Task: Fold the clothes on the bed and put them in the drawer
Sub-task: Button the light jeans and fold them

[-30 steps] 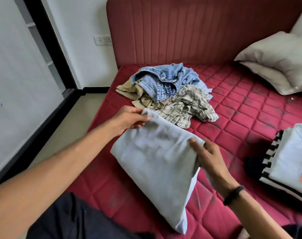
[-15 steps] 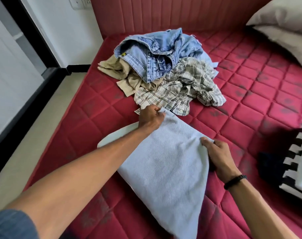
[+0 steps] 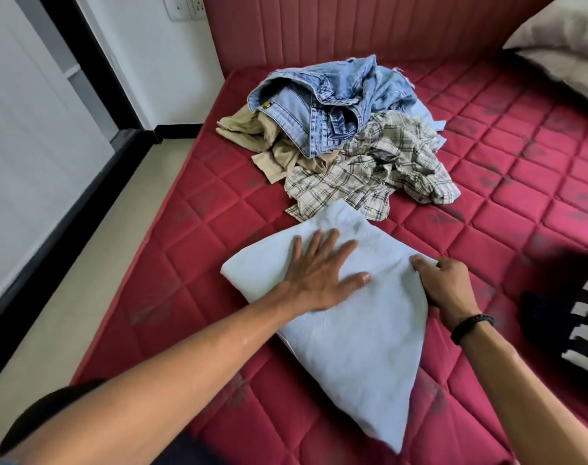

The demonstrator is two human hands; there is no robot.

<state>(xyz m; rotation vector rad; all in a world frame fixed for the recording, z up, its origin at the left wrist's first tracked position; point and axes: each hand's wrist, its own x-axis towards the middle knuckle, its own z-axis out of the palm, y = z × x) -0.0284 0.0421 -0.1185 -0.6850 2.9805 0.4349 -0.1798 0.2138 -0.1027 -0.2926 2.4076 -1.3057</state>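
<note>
We see a red quilted mattress (image 3: 487,182) against a padded red headboard (image 3: 353,25), a pale pillow (image 3: 567,45) at the far right. On it our folded light-blue cloth (image 3: 353,347) lies flat before an unfolded heap: denim (image 3: 319,102), plaid shirt (image 3: 380,169), tan garment (image 3: 252,129). Our left hand (image 3: 323,273) presses it, fingers straight and spread. Our right hand (image 3: 447,283), wrist in a black bracelet (image 3: 472,325), pinches the cloth's right edge.

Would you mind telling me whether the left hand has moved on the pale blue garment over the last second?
Yes. The left hand left the far corner beside the plaid shirt and now presses flat mid-garment, nearer the person.
</note>
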